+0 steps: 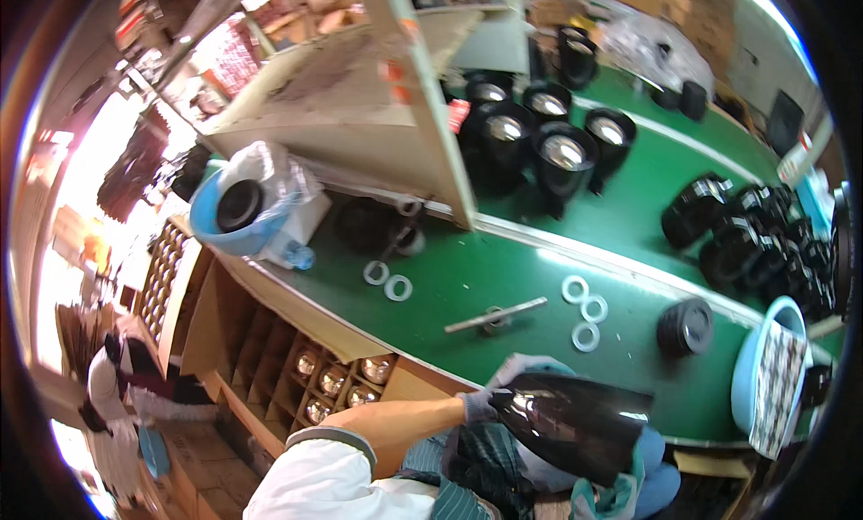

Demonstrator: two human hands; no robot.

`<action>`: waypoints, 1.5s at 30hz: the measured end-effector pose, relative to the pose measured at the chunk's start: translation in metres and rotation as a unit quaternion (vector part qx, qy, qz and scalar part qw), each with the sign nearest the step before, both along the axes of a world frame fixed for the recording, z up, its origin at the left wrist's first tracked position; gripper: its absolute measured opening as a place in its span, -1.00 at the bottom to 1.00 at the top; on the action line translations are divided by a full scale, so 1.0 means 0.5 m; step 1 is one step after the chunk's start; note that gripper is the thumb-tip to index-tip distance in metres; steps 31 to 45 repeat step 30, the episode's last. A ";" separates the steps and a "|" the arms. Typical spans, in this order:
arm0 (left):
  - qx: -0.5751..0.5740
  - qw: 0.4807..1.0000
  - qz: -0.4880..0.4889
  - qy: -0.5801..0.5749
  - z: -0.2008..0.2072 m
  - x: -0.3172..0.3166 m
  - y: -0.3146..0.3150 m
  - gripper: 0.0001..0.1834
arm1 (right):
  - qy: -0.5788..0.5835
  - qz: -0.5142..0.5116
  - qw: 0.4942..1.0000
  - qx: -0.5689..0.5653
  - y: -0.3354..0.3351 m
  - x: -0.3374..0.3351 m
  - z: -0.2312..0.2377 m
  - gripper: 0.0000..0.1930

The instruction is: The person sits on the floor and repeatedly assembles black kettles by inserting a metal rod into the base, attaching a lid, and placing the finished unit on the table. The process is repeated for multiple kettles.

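A glossy black cone-shaped housing (571, 421) lies tilted across my lap at the table's near edge, its wide end to the right. My left hand (508, 376), in a grey-and-teal glove, is closed round its narrow left end. The right hand (611, 495), gloved too, grips the lower side near the wide end; the housing hides part of its fingers. Just beyond on the green table (431, 340) lie a metal bar tool (496, 314), three pale rings (589, 309) and a round black ribbed part (685, 328).
Left of me stands a divided carton (270, 363) with several shiny bulbs. A blue basin (235, 216) sits at its far end. Another blue tub (771, 376) stands at the right. Several black housings (564, 156) stand beyond a post (431, 115); black parts (746, 237) are heaped at the far right.
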State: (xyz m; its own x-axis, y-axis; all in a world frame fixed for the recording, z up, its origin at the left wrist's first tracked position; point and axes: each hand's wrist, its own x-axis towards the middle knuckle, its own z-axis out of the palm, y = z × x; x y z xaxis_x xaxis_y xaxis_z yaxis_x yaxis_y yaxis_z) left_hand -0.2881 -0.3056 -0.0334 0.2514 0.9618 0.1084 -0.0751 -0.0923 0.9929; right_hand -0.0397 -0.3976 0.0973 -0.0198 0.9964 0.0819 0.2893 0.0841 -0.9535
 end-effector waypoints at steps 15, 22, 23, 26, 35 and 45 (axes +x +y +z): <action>-0.182 0.939 -0.147 0.251 -0.112 0.014 0.034 -0.35 | -0.442 -0.148 0.876 -0.122 0.614 0.197 -0.251 0.49; -0.173 0.901 -0.236 0.321 -0.132 0.023 0.051 -0.23 | -0.456 -0.150 0.877 0.014 0.588 0.199 -0.276 0.21; -0.178 0.895 -0.244 0.328 -0.138 0.021 0.040 -0.22 | -0.384 -0.149 0.910 0.051 0.548 0.193 -0.269 0.18; -0.182 0.880 -0.269 0.345 -0.149 0.015 0.030 -0.16 | 0.027 0.064 0.997 0.019 0.394 0.145 -0.142 0.16; -0.170 0.869 -0.311 0.345 -0.142 0.032 0.029 -0.11 | 0.080 0.201 0.972 0.092 0.238 0.113 -0.140 0.32; -0.170 0.869 -0.311 0.345 -0.142 0.032 0.029 -0.11 | 0.080 0.201 0.972 0.092 0.238 0.113 -0.140 0.32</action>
